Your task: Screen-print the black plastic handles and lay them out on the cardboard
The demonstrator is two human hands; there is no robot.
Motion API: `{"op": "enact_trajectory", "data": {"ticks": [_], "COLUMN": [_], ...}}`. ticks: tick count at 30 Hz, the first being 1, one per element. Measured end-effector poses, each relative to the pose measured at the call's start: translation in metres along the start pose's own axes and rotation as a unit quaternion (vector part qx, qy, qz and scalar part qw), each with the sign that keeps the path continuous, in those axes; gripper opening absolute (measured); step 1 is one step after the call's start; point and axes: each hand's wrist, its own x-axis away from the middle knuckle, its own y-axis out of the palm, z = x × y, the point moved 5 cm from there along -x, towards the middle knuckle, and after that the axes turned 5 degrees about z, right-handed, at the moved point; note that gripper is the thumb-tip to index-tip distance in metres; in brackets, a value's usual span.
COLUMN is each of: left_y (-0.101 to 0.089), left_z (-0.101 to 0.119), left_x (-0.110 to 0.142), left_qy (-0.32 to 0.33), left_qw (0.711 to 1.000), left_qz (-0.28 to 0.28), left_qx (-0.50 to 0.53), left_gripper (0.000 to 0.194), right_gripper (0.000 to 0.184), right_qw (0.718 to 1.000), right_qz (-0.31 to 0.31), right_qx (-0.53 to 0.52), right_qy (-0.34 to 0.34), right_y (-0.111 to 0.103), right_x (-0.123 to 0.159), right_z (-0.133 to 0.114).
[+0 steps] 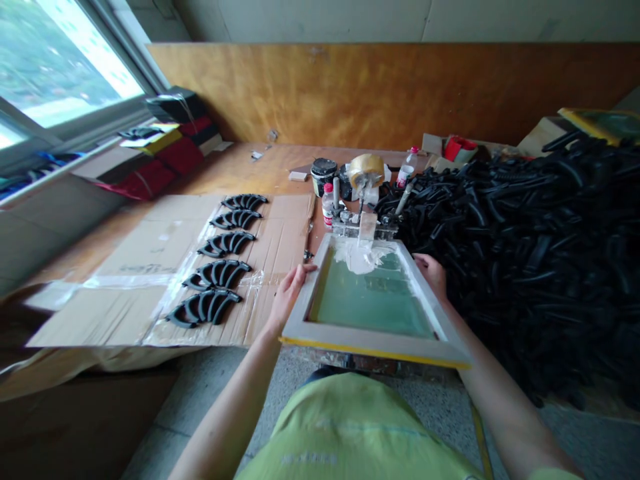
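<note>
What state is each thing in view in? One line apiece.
Screen frame: white paste smeared at its far end; tilt unclear.
Left hand: at the frame's left edge, partly curled.
Right hand: at its right edge, partly hidden.
Cardboard sheet: spread flat.
Curved black pieces: on it, in five fanned groups.
Black heap: piled loosely.
Near bottle: capped.
Far bottle: capped.

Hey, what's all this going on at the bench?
A person in a green shirt is handling a framed screen, with the left hand at one side and the right hand at the other. White paste is smeared at the screen's far end, beside a metal fixture. To the left, five clusters of curved black pieces lie on flattened cardboard; to the right is a big heap of black parts.
</note>
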Motion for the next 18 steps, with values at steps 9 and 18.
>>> {"op": "enact_trajectory", "data": {"ticks": [9, 18], "left_y": [0.004, 0.004], "left_z": [-0.119, -0.121], "left_x": [0.001, 0.003], "left_qy": [-0.097, -0.112], "left_qw": [0.993, 0.992], "left_qz": [-0.020, 0.019], "left_qx": [-0.067, -0.047], "left_gripper": [0.069, 0.056], "right_gripper": [0.028, 0.022], "right_qw": [0.954, 0.878], "right_qz": [-0.145, -0.296], "right_qx": [0.188, 0.173], "right_qy": [-0.183, -0.335], "right_y": [0.064, 0.057], "right_x": [-0.050, 0.027], "right_z": [-0.117, -0.110]}}
